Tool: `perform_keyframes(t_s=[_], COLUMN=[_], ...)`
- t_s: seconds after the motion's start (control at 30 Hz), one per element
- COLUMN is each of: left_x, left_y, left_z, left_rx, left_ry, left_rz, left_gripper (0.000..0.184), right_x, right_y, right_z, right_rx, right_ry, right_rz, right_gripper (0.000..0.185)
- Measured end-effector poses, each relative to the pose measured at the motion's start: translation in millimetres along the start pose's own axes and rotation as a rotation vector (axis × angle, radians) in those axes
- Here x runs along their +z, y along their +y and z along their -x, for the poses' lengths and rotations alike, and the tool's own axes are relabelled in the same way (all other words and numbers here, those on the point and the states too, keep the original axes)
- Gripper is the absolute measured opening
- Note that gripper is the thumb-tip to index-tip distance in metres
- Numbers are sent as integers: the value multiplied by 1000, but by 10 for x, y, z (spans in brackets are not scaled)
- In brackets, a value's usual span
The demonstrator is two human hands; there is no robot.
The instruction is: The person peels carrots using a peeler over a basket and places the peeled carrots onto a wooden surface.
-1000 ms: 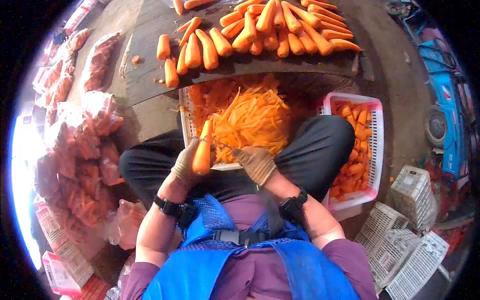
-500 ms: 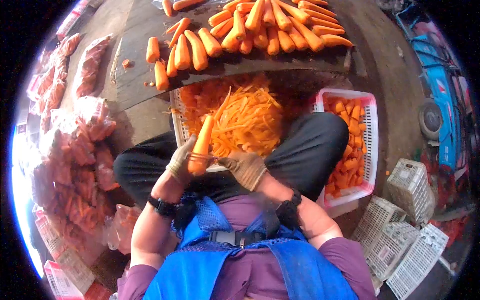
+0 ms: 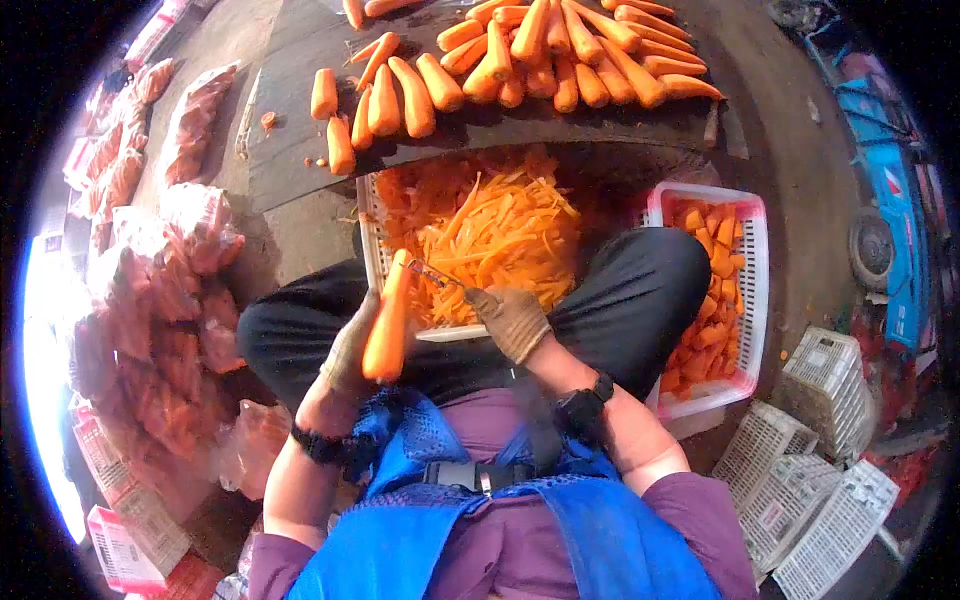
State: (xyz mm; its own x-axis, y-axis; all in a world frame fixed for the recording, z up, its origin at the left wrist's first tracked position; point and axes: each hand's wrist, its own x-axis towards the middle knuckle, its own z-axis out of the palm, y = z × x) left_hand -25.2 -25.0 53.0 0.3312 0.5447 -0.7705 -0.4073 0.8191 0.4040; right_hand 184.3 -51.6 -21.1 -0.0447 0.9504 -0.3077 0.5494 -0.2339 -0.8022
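Note:
My gloved left hand (image 3: 354,345) is closed around a carrot (image 3: 390,318), whose far end points up and away from me. In my gloved right hand (image 3: 512,322) is a peeler (image 3: 434,274), its blade end close to the carrot's far tip. Beyond both hands stands a white crate (image 3: 372,222) between my legs, heaped with orange carrot peelings (image 3: 500,245). Past it, many whole carrots (image 3: 545,50) lie on a dark board (image 3: 300,130).
To my right is a pink-rimmed white basket (image 3: 757,300) of cut carrot pieces (image 3: 705,320). Stacked white crates (image 3: 825,385) and a blue vehicle (image 3: 885,190) stand farther right. Bagged carrots (image 3: 160,330) line my left side.
The peeler has gone from the carrot's near end to its far tip. My right hand has moved forward and right. The carrot has shifted slightly left and nearer to me.

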Motion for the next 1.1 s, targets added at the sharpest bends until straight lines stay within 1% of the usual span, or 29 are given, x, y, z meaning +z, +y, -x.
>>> perform_keyframes(t_s=[0.1, 0.13, 0.23, 0.27, 0.37, 0.47, 0.57, 0.67, 0.77, 0.8, 0.83, 0.9, 0.93, 1.0, 1.03, 1.1], left_x=[122, 222, -75, -110, -39, -141, 0, 155, 157, 268, 272, 316, 295, 208, 149, 36], left_y=[11, 32, -18, -40, -65, -108, -2, 19, -43, 6, 21, -24, -6, 11, -1, -30], left_z=[-241, -243, -647, -691, -738, -895, -693, -361, -30, 206, 312, 479, 471, 417, 334, 87], left_rx=[67, 43, -12, 9, 36, 43, -46, 13, -128, -136, -200, -199, -174, -107, -71, -4], left_ry=[57, 114, 31, 14, 42, 63, -57, -132, -33, -34, 42, 114, 91, 53, 46, 21], left_rz=[24, 45, 46, 48, 106, 102, -34, -157, -318, -446, -541, -335, -342, -341, -283, -169], left_gripper=[45, 47, 45, 45, 44, 45, 42, 40, 41, 46, 48, 49, 49, 49, 49, 48], right_x=[-84, -89, -84, -81, -28, -77, -103, -80, -106, -117, -109, -74, -34, -41, -63, -83], right_y=[-102, -129, -164, -170, -128, -176, -184, -169, -54, -6, 29, 97, 115, 27, -36, -65], right_z=[90, 111, 145, 150, 157, 177, 142, 153, 9, 16, -4, -69, -87, -51, -33, -16], right_rx=[-32, -48, -109, -132, -145, -114, -97, -137, 99, 58, 104, 189, 167, 96, 58, 38], right_ry=[-40, -55, -62, -58, -64, -68, -105, -48, -98, -40, -36, -29, 5, 15, 21, -21], right_rz=[-38, -45, -69, -78, -80, -115, -10, 5, 101, 20, 52, 119, 125, 22, -26, 0], right_gripper=[58, 58, 54, 53, 51, 50, 53, 59, 63, 64, 64, 64, 63, 62, 61, 61])
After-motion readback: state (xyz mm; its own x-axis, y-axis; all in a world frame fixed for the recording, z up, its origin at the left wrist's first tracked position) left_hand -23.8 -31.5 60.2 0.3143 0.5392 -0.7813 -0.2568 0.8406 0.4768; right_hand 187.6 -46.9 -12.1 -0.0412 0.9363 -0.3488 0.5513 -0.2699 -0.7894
